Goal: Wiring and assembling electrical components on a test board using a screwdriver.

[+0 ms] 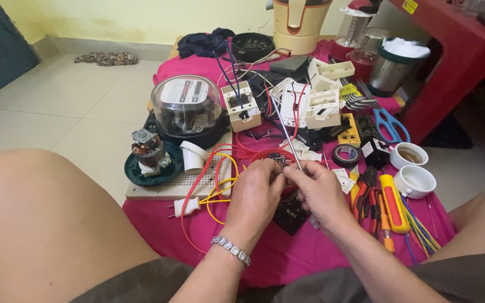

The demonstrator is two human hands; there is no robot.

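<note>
My left hand (258,193) and my right hand (319,189) meet over a pink cloth (287,252), fingertips pinched together. The right hand grips a thin metal screwdriver shaft (285,132) that slants up and away. The left hand pinches a small dark part (278,163) with red wires (209,168) running from it. A black block (291,213) lies under the hands. A bracelet (230,248) circles my left wrist.
On the cloth lie a glass-domed meter (186,109), a motor on a green base (151,157), a perforated board (169,188), white switch boxes (310,101), blue scissors (389,124), tape roll (346,154), yellow screwdriver (394,203), two white holders (413,171). A red table (450,50) stands right.
</note>
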